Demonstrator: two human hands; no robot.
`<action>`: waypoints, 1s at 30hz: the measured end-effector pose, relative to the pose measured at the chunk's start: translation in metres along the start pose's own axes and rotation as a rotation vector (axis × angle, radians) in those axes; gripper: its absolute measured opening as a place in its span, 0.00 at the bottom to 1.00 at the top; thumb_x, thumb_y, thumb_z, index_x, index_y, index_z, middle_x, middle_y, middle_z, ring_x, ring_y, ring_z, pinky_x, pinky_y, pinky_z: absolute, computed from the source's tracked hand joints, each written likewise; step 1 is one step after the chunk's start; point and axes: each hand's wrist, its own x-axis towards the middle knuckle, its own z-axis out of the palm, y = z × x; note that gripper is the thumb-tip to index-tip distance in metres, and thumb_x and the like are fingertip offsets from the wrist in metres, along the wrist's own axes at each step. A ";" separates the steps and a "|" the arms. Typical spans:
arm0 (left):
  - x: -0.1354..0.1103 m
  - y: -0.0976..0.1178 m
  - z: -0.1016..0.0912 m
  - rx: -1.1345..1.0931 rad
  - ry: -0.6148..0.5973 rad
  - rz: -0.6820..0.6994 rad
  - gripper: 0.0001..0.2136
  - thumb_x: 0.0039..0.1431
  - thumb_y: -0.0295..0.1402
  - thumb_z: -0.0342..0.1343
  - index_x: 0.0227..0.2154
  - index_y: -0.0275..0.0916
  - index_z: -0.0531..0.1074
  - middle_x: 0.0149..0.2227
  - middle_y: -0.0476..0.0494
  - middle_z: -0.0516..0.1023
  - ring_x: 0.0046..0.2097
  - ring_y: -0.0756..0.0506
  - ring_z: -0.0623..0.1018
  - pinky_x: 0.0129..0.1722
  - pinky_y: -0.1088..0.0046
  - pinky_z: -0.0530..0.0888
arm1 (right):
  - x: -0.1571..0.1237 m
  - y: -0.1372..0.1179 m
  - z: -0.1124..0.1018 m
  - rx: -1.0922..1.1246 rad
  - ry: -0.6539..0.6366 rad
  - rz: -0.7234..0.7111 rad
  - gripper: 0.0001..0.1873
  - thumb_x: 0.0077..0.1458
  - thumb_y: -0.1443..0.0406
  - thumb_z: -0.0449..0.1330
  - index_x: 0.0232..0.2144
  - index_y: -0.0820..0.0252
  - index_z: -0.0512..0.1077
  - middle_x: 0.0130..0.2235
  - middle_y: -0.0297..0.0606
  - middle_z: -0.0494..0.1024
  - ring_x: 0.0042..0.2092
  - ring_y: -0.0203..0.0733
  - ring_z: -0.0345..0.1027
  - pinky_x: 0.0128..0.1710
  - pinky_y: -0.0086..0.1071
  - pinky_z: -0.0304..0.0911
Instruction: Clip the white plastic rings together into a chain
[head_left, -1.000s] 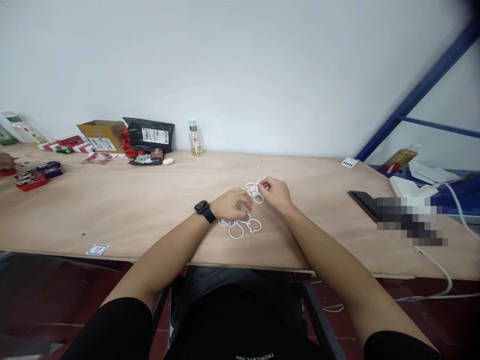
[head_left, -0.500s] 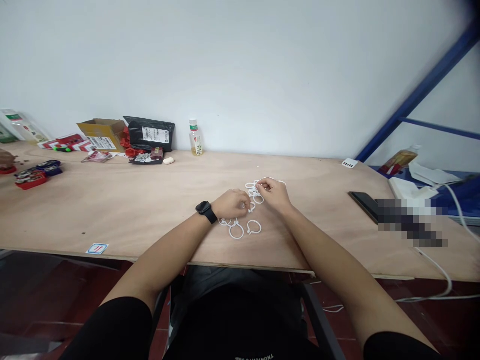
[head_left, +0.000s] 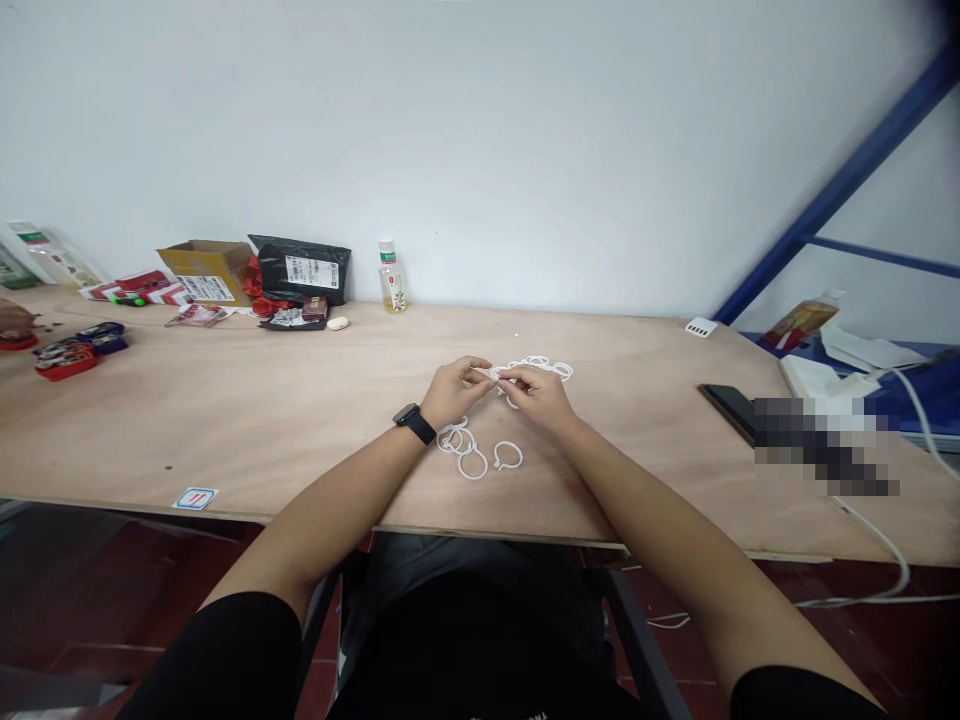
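My left hand [head_left: 452, 392], with a black watch on its wrist, and my right hand [head_left: 537, 397] meet fingertip to fingertip above the wooden table [head_left: 300, 420]. Both pinch a small white plastic ring [head_left: 495, 375] between them. Behind the hands lies a cluster of linked white rings [head_left: 541, 365]. Nearer to me, below the hands, several loose white rings [head_left: 480, 452] lie flat on the wood.
At the back left stand a cardboard box [head_left: 204, 271], a black parcel bag [head_left: 303, 270] and a small bottle [head_left: 389, 277]. Red and blue items [head_left: 71, 354] lie far left. A black flat device [head_left: 731, 406] and white cables [head_left: 877, 530] are to the right, by a blue frame [head_left: 840, 180].
My left hand rose from the loose rings near me and came up to the right hand. Both now pinch one ring; the linked cluster shows behind them.
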 end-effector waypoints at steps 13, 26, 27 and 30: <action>0.001 0.001 -0.002 0.022 -0.040 -0.027 0.11 0.54 0.39 0.61 0.30 0.36 0.77 0.31 0.45 0.81 0.33 0.48 0.78 0.35 0.72 0.75 | -0.003 -0.006 0.001 -0.064 -0.028 -0.075 0.11 0.59 0.64 0.56 0.38 0.53 0.79 0.37 0.39 0.81 0.38 0.42 0.74 0.40 0.36 0.66; -0.001 0.001 0.003 0.140 0.026 0.024 0.09 0.57 0.38 0.58 0.33 0.37 0.76 0.32 0.46 0.81 0.33 0.48 0.78 0.37 0.73 0.74 | -0.001 -0.009 -0.002 -0.147 -0.006 -0.106 0.12 0.61 0.64 0.53 0.39 0.54 0.77 0.35 0.38 0.81 0.37 0.42 0.73 0.40 0.35 0.65; 0.000 0.002 0.002 0.165 0.023 0.035 0.10 0.57 0.38 0.58 0.36 0.37 0.75 0.32 0.46 0.80 0.33 0.48 0.78 0.37 0.72 0.74 | 0.001 -0.008 -0.003 -0.181 0.004 -0.101 0.12 0.60 0.64 0.53 0.39 0.55 0.77 0.36 0.39 0.81 0.38 0.43 0.73 0.40 0.35 0.64; -0.002 0.007 -0.002 0.253 -0.136 0.128 0.11 0.56 0.37 0.59 0.39 0.38 0.74 0.34 0.45 0.79 0.34 0.48 0.76 0.38 0.71 0.73 | 0.004 0.001 -0.012 -0.328 0.024 -0.026 0.12 0.60 0.65 0.53 0.39 0.57 0.77 0.39 0.41 0.81 0.41 0.45 0.73 0.42 0.35 0.63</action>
